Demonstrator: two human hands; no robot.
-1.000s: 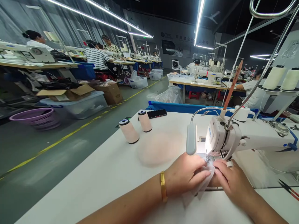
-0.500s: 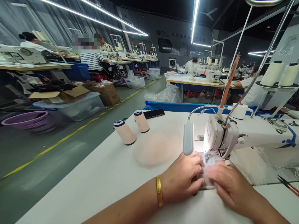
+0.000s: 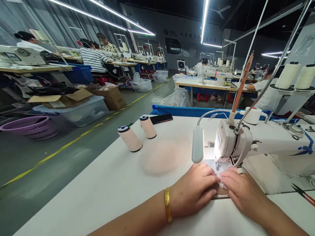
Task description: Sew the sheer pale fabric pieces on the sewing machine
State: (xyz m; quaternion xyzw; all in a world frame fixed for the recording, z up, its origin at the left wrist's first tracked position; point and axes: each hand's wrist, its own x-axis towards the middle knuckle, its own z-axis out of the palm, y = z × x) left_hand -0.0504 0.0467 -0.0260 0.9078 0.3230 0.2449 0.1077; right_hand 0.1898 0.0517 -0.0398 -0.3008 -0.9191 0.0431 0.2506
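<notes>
1. Well, the left hand has its fingers bent in close, touching the white cloth; I can't tell if they pinch or just push
2. Across from it, the right hand has its fingers close together on the same cloth; I can't see if it grips
3. That cloth sits between both hands, by the metal foot; it could bunch up or go crooked if one hand pulls harder
4. Fingertips could get poked if they slip under the needle, too small to see
5. Right of them, well apart, lie the snips
6. The lamp hangs just past the left hand, so lifting could bump it; the sewing machine hides what's behind
7. Farther off, two thread cones stand near a phone
8. Farther still, a purple basket is on the floor
</notes>
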